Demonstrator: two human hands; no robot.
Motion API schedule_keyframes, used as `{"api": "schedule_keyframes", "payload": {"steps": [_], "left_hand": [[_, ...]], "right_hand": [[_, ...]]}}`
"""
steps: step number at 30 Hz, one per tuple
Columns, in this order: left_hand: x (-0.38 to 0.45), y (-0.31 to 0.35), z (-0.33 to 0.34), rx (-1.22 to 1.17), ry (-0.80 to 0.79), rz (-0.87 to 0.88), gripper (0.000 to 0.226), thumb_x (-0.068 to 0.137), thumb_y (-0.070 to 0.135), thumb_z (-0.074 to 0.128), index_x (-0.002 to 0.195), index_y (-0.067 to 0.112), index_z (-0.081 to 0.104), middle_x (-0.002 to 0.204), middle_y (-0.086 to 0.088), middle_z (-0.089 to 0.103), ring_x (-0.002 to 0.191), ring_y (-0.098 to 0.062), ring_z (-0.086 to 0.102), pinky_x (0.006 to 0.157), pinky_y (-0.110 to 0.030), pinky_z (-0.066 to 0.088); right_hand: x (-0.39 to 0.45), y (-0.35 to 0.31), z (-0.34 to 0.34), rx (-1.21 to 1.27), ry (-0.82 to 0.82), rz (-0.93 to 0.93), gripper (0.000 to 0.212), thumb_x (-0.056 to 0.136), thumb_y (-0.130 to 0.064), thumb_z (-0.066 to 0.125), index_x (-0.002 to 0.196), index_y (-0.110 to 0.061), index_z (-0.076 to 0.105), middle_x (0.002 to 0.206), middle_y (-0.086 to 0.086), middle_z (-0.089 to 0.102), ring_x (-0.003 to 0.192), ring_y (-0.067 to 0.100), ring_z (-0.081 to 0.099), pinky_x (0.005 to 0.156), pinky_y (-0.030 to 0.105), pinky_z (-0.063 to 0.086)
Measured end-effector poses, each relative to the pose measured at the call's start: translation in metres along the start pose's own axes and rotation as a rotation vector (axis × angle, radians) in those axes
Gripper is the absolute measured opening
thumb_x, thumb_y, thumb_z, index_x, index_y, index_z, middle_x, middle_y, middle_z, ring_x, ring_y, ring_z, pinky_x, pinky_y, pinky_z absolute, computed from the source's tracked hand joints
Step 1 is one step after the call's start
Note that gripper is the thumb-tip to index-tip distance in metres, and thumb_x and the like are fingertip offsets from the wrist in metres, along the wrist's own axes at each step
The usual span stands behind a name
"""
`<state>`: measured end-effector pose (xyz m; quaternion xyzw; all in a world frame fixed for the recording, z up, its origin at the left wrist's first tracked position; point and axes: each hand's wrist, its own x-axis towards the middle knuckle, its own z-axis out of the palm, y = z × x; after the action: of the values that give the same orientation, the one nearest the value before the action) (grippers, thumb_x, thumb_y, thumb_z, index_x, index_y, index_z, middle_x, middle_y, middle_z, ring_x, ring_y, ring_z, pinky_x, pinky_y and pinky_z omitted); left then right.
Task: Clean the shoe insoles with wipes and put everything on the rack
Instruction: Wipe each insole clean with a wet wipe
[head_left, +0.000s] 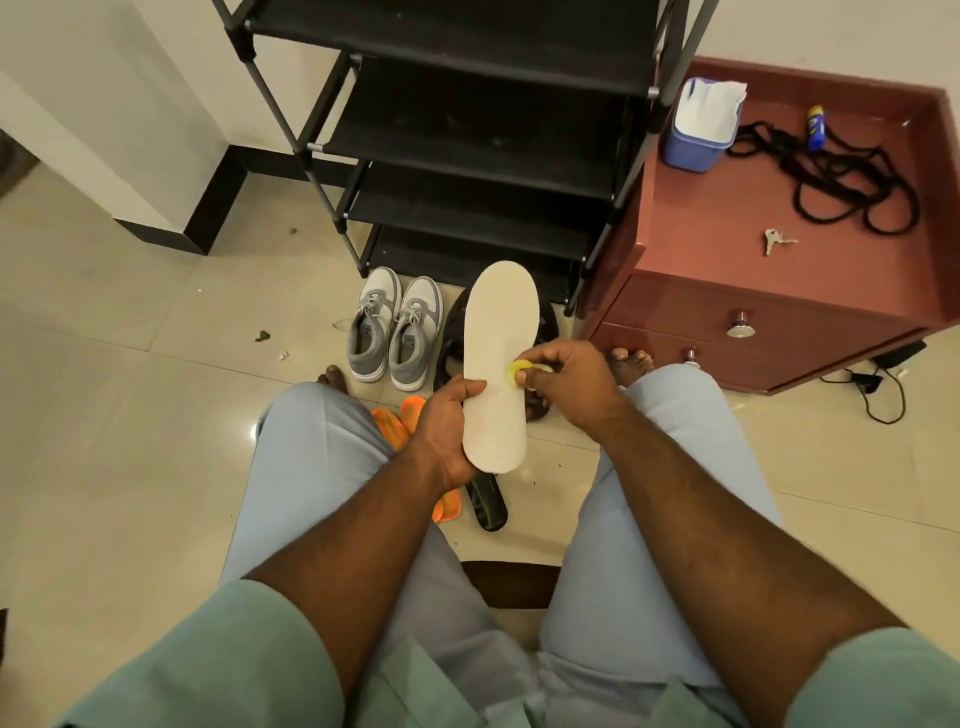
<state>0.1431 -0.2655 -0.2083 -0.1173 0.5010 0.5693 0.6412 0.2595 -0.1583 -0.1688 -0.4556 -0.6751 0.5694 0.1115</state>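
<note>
1. My right hand (563, 382) pinches a yellowish wipe (519, 370) against the white insole (497, 364).
2. My left hand (447, 426) grips the insole's heel end, above my knees.
3. Step in hand, by my judgement: wiping. Next: firm strokes toward the toe; the rack (467, 130) awaits.

Keys (776, 241) and black cord (841, 182) lie apart on the red cabinet (727, 260).
</note>
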Motion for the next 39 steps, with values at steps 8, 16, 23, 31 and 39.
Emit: {"api": "schedule_keyframes", "payload": {"steps": [8,16,23,31,39], "left_hand": [[0.002,0.0,0.0,-0.035,0.033,-0.004,0.049,0.094,0.022,0.043,0.142,0.016,0.049,0.129,-0.02,0.061,0.1,-0.038,0.061,0.078,-0.041,0.051],[0.002,0.002,0.0,-0.047,0.018,0.012,0.048,0.095,0.02,0.04,0.142,0.016,0.049,0.12,-0.017,0.064,0.091,-0.035,0.062,0.076,-0.04,0.051],[-0.004,-0.002,0.006,-0.06,-0.059,-0.02,0.049,0.092,0.019,0.043,0.141,0.017,0.049,0.134,-0.024,0.058,0.098,-0.04,0.061,0.079,-0.043,0.056],[0.0,0.003,0.005,-0.102,-0.003,0.015,0.047,0.096,0.021,0.038,0.142,0.016,0.049,0.115,-0.016,0.066,0.088,-0.034,0.064,0.074,-0.039,0.051],[0.003,0.008,0.002,-0.145,-0.024,0.016,0.055,0.089,0.023,0.044,0.144,0.014,0.046,0.113,-0.018,0.07,0.088,-0.034,0.07,0.069,-0.04,0.058]], "right_hand": [[-0.007,0.003,-0.003,-0.017,-0.247,0.005,0.015,0.08,-0.002,0.072,0.094,-0.006,0.072,0.085,0.002,0.067,0.071,0.02,0.06,0.06,0.033,0.054],[-0.004,0.002,-0.002,-0.086,-0.315,0.03,0.014,0.081,-0.005,0.071,0.095,-0.009,0.072,0.087,0.0,0.068,0.07,0.016,0.061,0.059,0.027,0.055],[0.006,0.002,0.001,-0.049,0.016,-0.05,0.02,0.082,-0.004,0.07,0.102,-0.002,0.07,0.096,0.002,0.062,0.087,0.021,0.063,0.073,0.035,0.058],[-0.004,0.007,0.001,-0.122,-0.254,-0.094,0.015,0.079,-0.002,0.073,0.094,-0.005,0.073,0.085,-0.002,0.063,0.07,0.013,0.06,0.06,0.029,0.054],[-0.009,0.002,0.002,-0.121,-0.343,-0.049,0.015,0.08,-0.001,0.072,0.094,-0.005,0.073,0.083,-0.005,0.063,0.065,0.007,0.058,0.055,0.021,0.052]]}}
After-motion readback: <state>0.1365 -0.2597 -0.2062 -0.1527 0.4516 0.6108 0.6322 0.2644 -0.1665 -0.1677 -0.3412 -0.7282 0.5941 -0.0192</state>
